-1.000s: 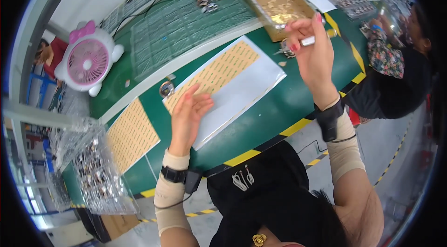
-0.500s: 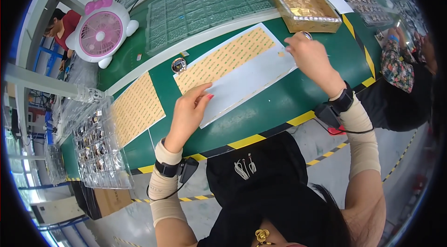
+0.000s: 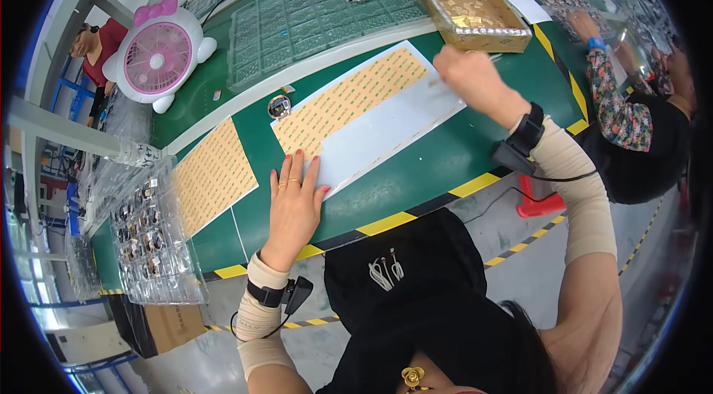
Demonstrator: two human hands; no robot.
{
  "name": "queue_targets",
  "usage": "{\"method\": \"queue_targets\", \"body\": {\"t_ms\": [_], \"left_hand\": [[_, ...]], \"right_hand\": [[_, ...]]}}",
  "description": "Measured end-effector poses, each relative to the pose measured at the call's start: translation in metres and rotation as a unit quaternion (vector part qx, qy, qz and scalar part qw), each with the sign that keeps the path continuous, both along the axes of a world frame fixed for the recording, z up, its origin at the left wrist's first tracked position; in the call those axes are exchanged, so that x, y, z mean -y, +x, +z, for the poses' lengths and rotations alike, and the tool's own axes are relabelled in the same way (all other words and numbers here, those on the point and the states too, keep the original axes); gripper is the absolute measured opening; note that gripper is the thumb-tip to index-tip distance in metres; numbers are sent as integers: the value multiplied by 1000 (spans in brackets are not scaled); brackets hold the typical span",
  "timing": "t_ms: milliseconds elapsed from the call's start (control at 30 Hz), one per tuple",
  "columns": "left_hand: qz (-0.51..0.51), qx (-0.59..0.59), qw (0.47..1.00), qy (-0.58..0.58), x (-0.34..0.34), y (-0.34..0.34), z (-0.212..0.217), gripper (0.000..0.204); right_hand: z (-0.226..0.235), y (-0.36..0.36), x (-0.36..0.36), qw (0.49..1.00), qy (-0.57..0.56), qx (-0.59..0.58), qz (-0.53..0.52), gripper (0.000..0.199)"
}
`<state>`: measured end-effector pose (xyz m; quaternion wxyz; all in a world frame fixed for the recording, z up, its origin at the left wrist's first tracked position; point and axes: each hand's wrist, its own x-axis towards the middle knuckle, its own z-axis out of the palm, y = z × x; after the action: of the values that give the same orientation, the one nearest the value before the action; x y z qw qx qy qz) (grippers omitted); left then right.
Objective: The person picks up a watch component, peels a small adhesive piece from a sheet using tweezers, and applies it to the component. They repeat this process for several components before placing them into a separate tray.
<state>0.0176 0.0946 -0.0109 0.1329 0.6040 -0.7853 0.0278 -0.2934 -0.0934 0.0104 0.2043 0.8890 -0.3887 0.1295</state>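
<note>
A white backing sheet [image 3: 394,115] with rows of tan adhesive stickers [image 3: 356,97] on its far part lies slantwise on the green table. My left hand [image 3: 293,204] rests on the sheet's near left end, palm down, fingers stretched out. At the sheet's right end is my right hand [image 3: 479,82], its fingers curled together; whatever they hold is hidden. Just beyond the sheet's left corner sits a small round electronic part [image 3: 279,107]. A second sticker sheet [image 3: 215,175], covered with tan stickers, lies farther left.
A box [image 3: 468,8] with tan scraps stands at the back right. Clear trays [image 3: 319,30] and a pink-white fan [image 3: 157,60] are at the back. Another tray [image 3: 152,238] holds round parts at left. A co-worker's hand [image 3: 583,25] is at right.
My left hand has flattened from half-curled onto the sheet. My right hand has come closer to the sheet's right end; the round part beside it no longer shows. The co-worker's arm has reached out.
</note>
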Motion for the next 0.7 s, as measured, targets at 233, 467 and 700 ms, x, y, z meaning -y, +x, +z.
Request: {"method": "queue_targets", "body": {"t_ms": [233,467,700], "left_hand": [[-8,-15,1000,-18,7,0,0,45],[4,-87,996,-23,8,12,12,41],[-41,-34,997,-54,13,14,10,42]], "right_hand": [[59,-21,90,968,-8,224,-115,31],[55,87,-33,661,511,544,76,46],[-15,126,-52,506,662,547,72,18]]}}
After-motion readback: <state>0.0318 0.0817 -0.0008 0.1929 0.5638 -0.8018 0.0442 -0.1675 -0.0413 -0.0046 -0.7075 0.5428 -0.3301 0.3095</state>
